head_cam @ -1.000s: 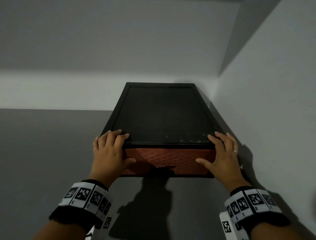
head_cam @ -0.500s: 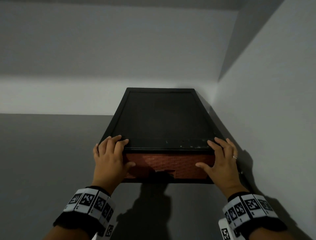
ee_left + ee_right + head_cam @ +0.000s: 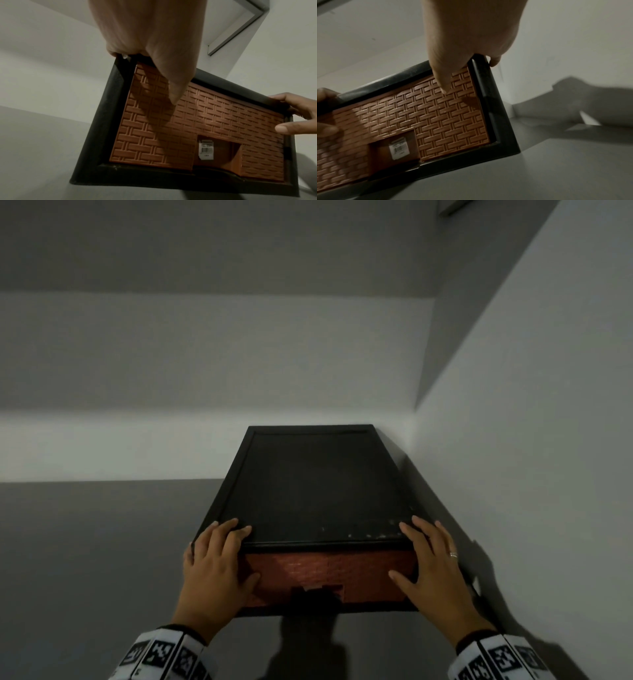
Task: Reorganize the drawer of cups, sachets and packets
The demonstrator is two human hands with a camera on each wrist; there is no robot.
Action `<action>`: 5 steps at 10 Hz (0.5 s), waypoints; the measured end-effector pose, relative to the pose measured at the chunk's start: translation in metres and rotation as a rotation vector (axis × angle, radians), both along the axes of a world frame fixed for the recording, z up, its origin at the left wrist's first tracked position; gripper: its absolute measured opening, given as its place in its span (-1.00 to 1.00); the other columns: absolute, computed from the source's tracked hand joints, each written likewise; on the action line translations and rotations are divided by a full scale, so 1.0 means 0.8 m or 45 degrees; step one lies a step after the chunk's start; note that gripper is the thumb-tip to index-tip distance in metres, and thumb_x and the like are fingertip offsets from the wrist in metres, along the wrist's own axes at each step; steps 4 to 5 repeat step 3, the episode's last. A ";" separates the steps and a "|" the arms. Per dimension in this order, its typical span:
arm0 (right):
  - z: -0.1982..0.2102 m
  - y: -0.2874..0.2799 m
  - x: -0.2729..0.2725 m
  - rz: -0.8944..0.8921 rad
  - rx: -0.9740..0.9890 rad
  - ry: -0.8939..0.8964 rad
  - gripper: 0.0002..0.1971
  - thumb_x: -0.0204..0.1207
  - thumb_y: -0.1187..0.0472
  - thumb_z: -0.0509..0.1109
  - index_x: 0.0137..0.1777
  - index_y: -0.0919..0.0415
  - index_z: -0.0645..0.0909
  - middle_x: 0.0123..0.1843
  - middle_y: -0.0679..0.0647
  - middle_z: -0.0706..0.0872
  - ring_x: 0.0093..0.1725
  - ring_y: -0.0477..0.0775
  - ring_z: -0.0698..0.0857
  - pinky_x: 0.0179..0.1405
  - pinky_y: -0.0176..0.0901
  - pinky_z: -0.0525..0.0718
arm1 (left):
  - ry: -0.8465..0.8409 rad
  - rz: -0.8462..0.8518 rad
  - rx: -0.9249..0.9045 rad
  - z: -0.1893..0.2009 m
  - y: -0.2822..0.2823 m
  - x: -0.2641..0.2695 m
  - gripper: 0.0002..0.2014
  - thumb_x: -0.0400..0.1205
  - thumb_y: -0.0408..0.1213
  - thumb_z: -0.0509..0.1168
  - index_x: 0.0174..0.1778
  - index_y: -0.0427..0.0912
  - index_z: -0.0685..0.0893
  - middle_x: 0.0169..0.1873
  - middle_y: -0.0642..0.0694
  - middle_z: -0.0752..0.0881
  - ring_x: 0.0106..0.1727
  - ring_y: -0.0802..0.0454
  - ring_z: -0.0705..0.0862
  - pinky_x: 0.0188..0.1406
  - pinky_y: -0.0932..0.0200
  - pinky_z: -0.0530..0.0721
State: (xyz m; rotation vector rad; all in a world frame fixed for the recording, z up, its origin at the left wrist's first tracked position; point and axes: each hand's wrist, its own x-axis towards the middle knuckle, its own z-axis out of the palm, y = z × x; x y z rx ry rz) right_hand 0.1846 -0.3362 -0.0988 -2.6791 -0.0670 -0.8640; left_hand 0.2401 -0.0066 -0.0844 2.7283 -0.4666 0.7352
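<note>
Wristbands (image 3: 161, 655) printed with black-and-white square markers sit nearest, one on each forearm. Beyond them the left hand (image 3: 214, 573) grips the front left corner of the drawer unit (image 3: 318, 484): its fingers (image 3: 226, 530) curl over the black top edge while the thumb (image 3: 173, 86) lies against the brown drawer front (image 3: 171, 129). The right hand (image 3: 435, 573), a ring (image 3: 453, 554) on one finger, holds the front right corner in the same way, fingers bent over the top rim and thumb (image 3: 443, 82) pressed on the drawer face. Neither hand holds anything loose; both are closed around the unit's corners. The drawer itself is pushed in, its woven-pattern front sitting flush inside the black frame, so any cups, sachets or packets inside are hidden. A recessed pull (image 3: 216, 152) is cut into the lower middle of the front, and a small white barcode sticker (image 3: 205, 150) is stuck inside that recess. The unit rests on a grey surface (image 3: 85, 559), its right side close to a pale wall (image 3: 531, 457) and its back end near the far wall (image 3: 171, 354), in the corner where the two meet.
</note>
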 end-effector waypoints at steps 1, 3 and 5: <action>-0.004 -0.001 -0.007 -0.025 0.057 0.057 -0.12 0.23 0.10 0.65 0.55 0.01 0.31 0.57 -0.02 0.27 0.56 0.24 0.15 0.37 0.07 0.23 | 0.077 -0.029 0.005 0.007 0.003 -0.007 -0.20 0.06 0.06 0.44 0.28 0.03 0.46 0.24 -0.10 0.62 0.34 -0.14 0.37 -0.01 -0.40 0.65; 0.005 -0.003 -0.017 0.041 0.048 0.337 -0.06 0.54 -0.23 0.22 0.41 -0.08 -0.58 0.45 -0.33 -0.48 0.66 0.06 -0.23 0.61 -0.08 -0.11 | 0.319 0.105 0.072 0.031 -0.001 -0.015 -0.13 0.07 0.35 0.10 0.41 0.35 0.35 0.47 0.21 0.40 0.55 0.06 0.29 0.45 -0.36 0.27; 0.005 -0.003 -0.017 0.041 0.048 0.337 -0.06 0.54 -0.23 0.22 0.41 -0.08 -0.58 0.45 -0.33 -0.48 0.66 0.06 -0.23 0.61 -0.08 -0.11 | 0.319 0.105 0.072 0.031 -0.001 -0.015 -0.13 0.07 0.35 0.10 0.41 0.35 0.35 0.47 0.21 0.40 0.55 0.06 0.29 0.45 -0.36 0.27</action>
